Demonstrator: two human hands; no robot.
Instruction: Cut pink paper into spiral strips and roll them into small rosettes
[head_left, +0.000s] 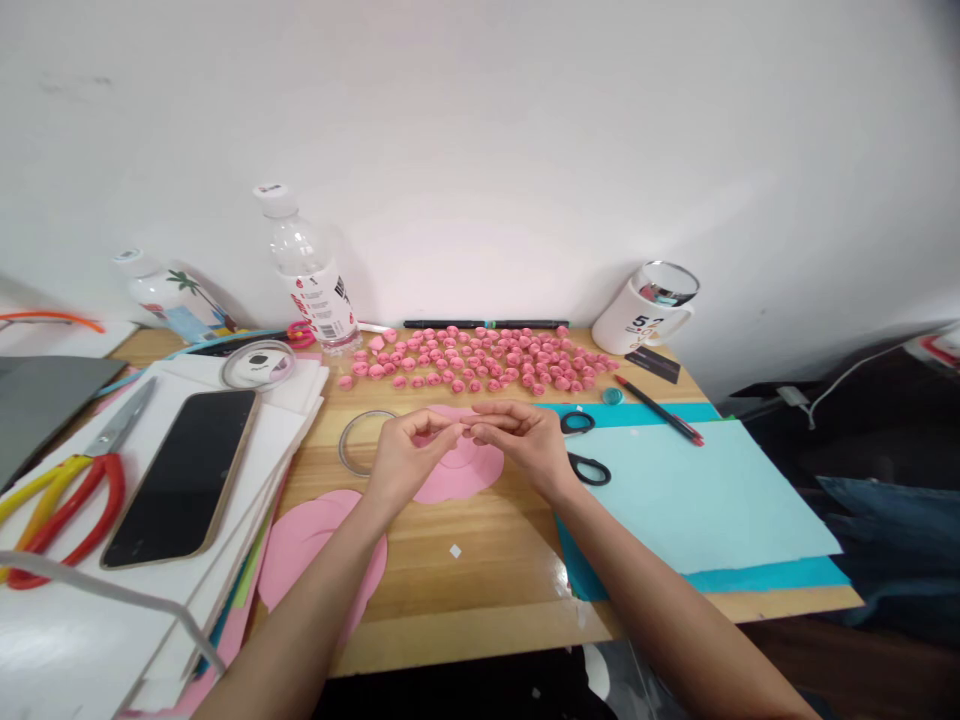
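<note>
Both my hands meet at mid-table over a pink paper spiral (476, 480) with a wavy edge and a curved cut line. My left hand (420, 445) pinches a small dark-pink bit of paper between thumb and forefinger. From the other side, the thumb and fingers of my right hand (529, 440) close on the same bit; it looks like the spiral's rolled end, mostly hidden by fingertips. Under my left forearm lie more pink paper spirals (300, 550). Several small rolled pink paper roses (480, 360) spread out behind my hands.
A tape roll (346, 450) lies left of my hands, black-handled scissors (590, 468) right, partly covered. Light blue paper (705, 500) covers the right side. Left are a phone (187, 475) and red-yellow scissors (82, 500). A bottle (311, 280) and mug (637, 318) stand behind.
</note>
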